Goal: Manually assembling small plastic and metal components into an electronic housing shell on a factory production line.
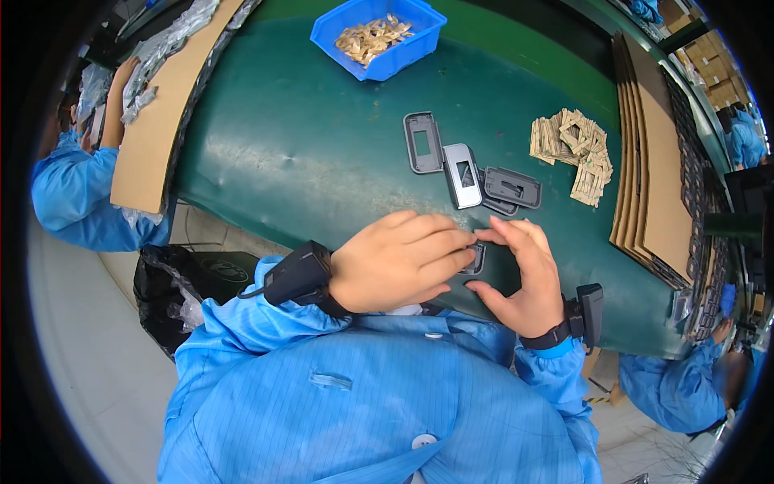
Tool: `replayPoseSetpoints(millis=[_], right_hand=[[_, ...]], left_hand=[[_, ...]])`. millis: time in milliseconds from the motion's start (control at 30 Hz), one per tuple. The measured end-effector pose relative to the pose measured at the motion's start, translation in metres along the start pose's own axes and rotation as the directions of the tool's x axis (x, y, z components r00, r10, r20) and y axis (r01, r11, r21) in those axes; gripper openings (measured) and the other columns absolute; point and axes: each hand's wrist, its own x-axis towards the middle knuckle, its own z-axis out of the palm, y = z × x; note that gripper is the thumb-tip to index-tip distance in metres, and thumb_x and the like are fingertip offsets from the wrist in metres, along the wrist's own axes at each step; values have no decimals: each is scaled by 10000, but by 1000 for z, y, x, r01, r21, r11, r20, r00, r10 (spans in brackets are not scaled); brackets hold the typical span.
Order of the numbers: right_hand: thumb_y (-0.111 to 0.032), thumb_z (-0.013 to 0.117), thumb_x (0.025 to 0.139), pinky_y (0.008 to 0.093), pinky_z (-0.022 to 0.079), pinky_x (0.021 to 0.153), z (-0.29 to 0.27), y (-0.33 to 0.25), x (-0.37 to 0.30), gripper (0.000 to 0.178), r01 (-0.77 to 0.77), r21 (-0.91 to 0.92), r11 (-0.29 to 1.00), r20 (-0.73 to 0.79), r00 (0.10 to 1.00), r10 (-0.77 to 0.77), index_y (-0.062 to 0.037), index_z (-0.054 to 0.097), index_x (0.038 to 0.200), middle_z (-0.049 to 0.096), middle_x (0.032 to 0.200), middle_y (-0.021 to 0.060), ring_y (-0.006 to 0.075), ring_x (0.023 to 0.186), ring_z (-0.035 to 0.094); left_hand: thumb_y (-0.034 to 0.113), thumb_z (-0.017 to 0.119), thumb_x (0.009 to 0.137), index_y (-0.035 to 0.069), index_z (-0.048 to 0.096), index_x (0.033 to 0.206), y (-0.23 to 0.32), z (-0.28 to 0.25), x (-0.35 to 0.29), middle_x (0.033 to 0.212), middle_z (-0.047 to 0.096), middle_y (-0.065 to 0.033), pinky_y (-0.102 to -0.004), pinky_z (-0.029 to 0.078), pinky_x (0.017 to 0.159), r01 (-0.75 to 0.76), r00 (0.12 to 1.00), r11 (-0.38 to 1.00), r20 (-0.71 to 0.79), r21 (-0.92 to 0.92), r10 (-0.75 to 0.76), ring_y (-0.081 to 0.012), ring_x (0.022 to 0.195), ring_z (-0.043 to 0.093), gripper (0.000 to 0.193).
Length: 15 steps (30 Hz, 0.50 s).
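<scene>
Both hands pinch small grey frame [476, 260] at near table [306, 145] edge, mostly hidden; long axis, facing: cannot tell. Left hand [399, 262] fingers curled over it, right hand [524, 278] thumb and forefinger grip its side. Three grey frames [468, 171] beyond, long axes roughly away from person

Green table [306, 145], blue bin [427, 28], grey frames [423, 143], tan paper pieces [580, 149], brown cardboard [153, 121]
</scene>
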Motion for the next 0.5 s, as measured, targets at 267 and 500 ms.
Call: replayPoseSetpoints(millis=[267, 500], right_hand=[[-39, 803, 655, 526, 358, 1048, 4, 2, -2, 746, 12, -45, 999, -24, 1000, -13, -82, 497, 1334, 671, 1088, 42, 273, 1055, 575], [-77, 822, 653, 530, 364, 1042, 2, 4, -5, 754, 36, -33, 999, -29, 999, -37, -88, 499, 1334, 674, 1091, 35, 265, 1038, 584]], left_hand=[[277, 763, 728, 124, 644, 1174, -11, -14, 2, 1249, 580, -54, -408, 450, 923, -88, 991, 996, 102, 15, 86, -260, 1142, 542, 486], [204, 827, 672, 59, 645, 1118, 5, 2, 12, 1130, 617, -101, -408, 471, 886, 261, 964, 927, 32, -271, -262, -325, 1031, 563, 504]])
